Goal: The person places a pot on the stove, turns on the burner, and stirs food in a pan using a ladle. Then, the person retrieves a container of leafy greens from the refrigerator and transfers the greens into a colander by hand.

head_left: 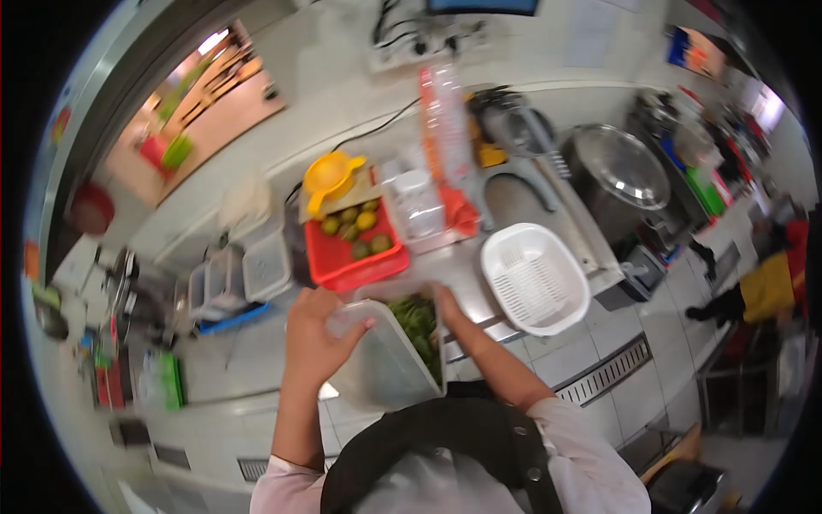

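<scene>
Close in front of me is a translucent plastic container (pixel 439 353) with leafy greens (pixel 414 324) inside. A cloudy translucent lid (pixel 383 355) lies slantwise over its left part, leaving the greens showing on the right. My left hand (pixel 318 332) grips the lid's upper left edge, thumb on top and fingers curled round it. At the far right corner of the container, my right hand (pixel 447 307) holds the rim; its fingers are partly hidden and blurred.
Beyond the container stands a red basket (pixel 360 276) of green-yellow citrus fruits, with a yellow strainer (pixel 329 178) above. A white draining basket (pixel 537 278) sits to the right on the steel counter. Clear tubs (pixel 267 267) stand left, a large lidded pot (pixel 618 171) right. Another person (pixel 766 287) is far right.
</scene>
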